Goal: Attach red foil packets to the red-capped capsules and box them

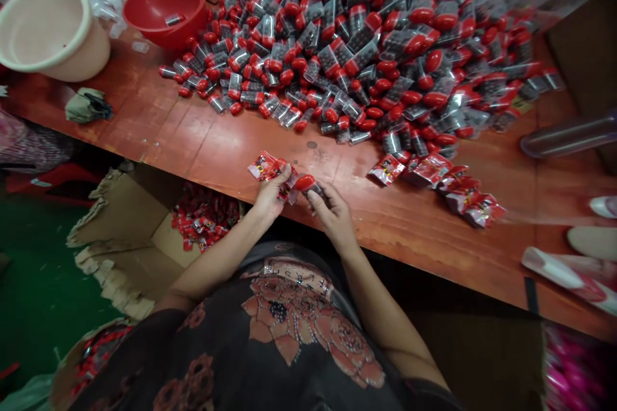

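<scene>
Just over the table's front edge, my left hand (274, 192) is closed on a red printed wrapper (264, 166), its printed end sticking out past the thumb. Close beside it, my right hand (332, 209) pinches a small clear tube with a red cap (304, 182), dark inside. The red end points toward my left hand, near the wrapper's edge; whether the two touch I cannot tell. Beyond both hands lies a big heap of the same red-capped tubes (337, 45). Several red printed packets (434, 170) lie in a row to the right.
A red bowl (164, 6) and a cream tub (45, 26) stand at the back left, with a crumpled cloth (87, 106) nearby. Below the table, an open cardboard box (120, 237) holds many red packets (207, 218). A clear cylinder (569, 135) lies at the right.
</scene>
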Available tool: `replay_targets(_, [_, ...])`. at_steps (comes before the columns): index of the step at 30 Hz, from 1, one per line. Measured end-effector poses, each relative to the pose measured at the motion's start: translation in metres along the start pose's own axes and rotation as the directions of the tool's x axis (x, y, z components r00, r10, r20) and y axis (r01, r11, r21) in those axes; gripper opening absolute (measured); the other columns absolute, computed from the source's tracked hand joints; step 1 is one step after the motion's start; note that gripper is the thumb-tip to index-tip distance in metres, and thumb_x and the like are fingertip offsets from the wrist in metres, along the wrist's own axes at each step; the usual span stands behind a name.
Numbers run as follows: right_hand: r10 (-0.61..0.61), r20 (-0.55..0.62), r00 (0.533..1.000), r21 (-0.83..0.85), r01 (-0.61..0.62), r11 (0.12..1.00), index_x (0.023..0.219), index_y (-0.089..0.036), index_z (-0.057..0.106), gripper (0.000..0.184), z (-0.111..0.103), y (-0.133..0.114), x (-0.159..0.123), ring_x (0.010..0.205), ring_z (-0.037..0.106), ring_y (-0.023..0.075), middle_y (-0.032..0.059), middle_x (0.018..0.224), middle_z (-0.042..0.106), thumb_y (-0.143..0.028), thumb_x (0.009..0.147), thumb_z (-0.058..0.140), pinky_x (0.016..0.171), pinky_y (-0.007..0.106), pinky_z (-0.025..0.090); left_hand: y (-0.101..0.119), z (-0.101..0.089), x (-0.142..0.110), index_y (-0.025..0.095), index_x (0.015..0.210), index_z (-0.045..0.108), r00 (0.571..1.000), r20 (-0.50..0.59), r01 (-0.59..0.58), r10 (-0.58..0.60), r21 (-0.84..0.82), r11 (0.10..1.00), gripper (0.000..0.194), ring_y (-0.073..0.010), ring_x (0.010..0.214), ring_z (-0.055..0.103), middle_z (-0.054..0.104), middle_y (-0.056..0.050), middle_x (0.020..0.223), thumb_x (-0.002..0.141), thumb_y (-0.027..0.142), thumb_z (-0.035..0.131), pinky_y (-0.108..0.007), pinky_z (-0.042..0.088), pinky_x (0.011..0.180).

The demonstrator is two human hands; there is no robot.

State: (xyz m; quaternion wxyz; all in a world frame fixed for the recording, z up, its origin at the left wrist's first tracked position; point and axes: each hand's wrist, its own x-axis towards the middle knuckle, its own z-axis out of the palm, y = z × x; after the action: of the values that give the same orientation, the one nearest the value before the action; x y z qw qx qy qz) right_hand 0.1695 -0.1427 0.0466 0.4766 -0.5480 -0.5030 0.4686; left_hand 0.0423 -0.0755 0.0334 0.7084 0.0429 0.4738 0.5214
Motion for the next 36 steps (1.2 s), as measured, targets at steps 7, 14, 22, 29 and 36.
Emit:
replay_targets(7, [-0.176, -0.112, 0.978, -0.249, 0.144, 0.958, 0.125, -0.029, 0.058, 0.034, 0.004, 0.006, -0.003, 0.099, 0.06, 0.0202, 0.006, 0.107, 0.063, -0.033, 0.091, 0.053, 0.088, 0.038, 0.05, -0.004, 0.008, -0.008, 0.014, 0.071, 0.061, 0.999, 0.009, -0.041, 0.041, 0.001, 0.999, 0.022, -0.0081, 0.057, 0.061, 0.065, 0.004, 0.066, 0.064, 0.018, 0.082, -0.022, 0.049, 0.064])
replay_targets(14, [-0.214, -0.087, 0.973, -0.26, 0.185, 0.948, 0.111, -0.027, 0.062, 0.025, 0.003, 0.0, -0.01, 0.092, 0.063, 0.0192, 0.0045, 0.101, 0.065, -0.03, 0.087, 0.06, 0.083, 0.037, 0.051, 0.0, 0.006, -0.015, 0.013, 0.072, 0.063, 0.987, 0.066, -0.153, 0.148, 0.086, 0.984, 0.028, -0.0106, 0.06, 0.064, 0.067, 0.001, 0.066, 0.061, 0.026, 0.085, -0.02, 0.047, 0.06])
replay_targets(22, [-0.059, -0.057, 0.997, -0.089, 0.054, 0.995, 0.107, -0.026, 0.066, 0.026, -0.007, 0.003, -0.003, 0.094, 0.066, 0.0208, 0.0046, 0.103, 0.07, -0.034, 0.083, 0.065, 0.087, 0.04, 0.053, 0.002, 0.007, -0.023, 0.014, 0.075, 0.064, 0.976, 0.085, -0.213, 0.201, 0.172, 0.962, 0.033, -0.0128, 0.058, 0.064, 0.067, 0.001, 0.065, 0.057, 0.03, 0.087, -0.022, 0.047, 0.057])
replay_targets(29, [0.085, -0.045, 0.995, 0.09, -0.08, 0.993, 0.102, -0.023, 0.069, 0.028, -0.012, 0.001, 0.001, 0.086, 0.067, 0.0181, 0.0034, 0.098, 0.073, -0.035, 0.076, 0.071, 0.085, 0.037, 0.053, 0.003, 0.007, -0.029, 0.014, 0.071, 0.064, 0.964, 0.143, -0.252, 0.225, 0.22, 0.942, 0.033, -0.0125, 0.058, 0.063, 0.068, 0.0, 0.066, 0.055, 0.031, 0.087, -0.025, 0.051, 0.062])
replay_targets(36, [0.057, -0.122, 0.991, 0.093, -0.046, 0.995, 0.101, -0.023, 0.07, 0.026, -0.012, -0.003, 0.0, 0.084, 0.065, 0.0145, 0.0023, 0.097, 0.072, -0.032, 0.077, 0.071, 0.08, 0.031, 0.052, 0.008, 0.002, -0.029, 0.014, 0.072, 0.066, 0.962, 0.176, -0.256, 0.211, 0.299, 0.919, 0.033, -0.0117, 0.061, 0.062, 0.068, 0.0, 0.07, 0.053, 0.032, 0.087, -0.027, 0.051, 0.068])
